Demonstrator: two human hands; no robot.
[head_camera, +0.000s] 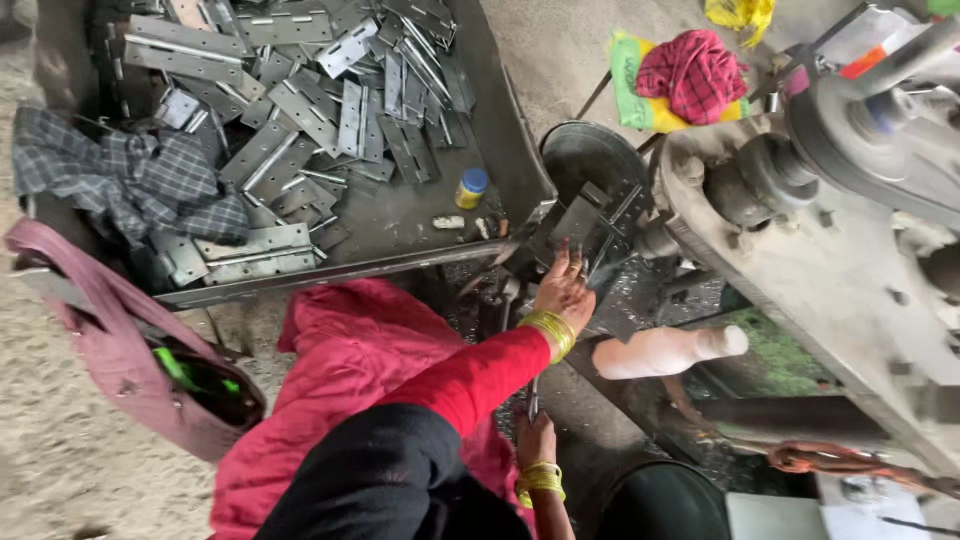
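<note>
Beside the grey machine (840, 250), the left hand (563, 290) presses spread fingers on a metal hinge plate (585, 228) at the press, the right hand (535, 437) grasps a thin rod (532, 400), and fingers so close risk being pinched.

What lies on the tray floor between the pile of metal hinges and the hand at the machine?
In the head view, between the hinge pile and the left hand stands a small yellow jar with a blue lid, plus small pale scraps.

Small yellow jar (470, 189), blue lid, in the metal tray (500, 130).
</note>
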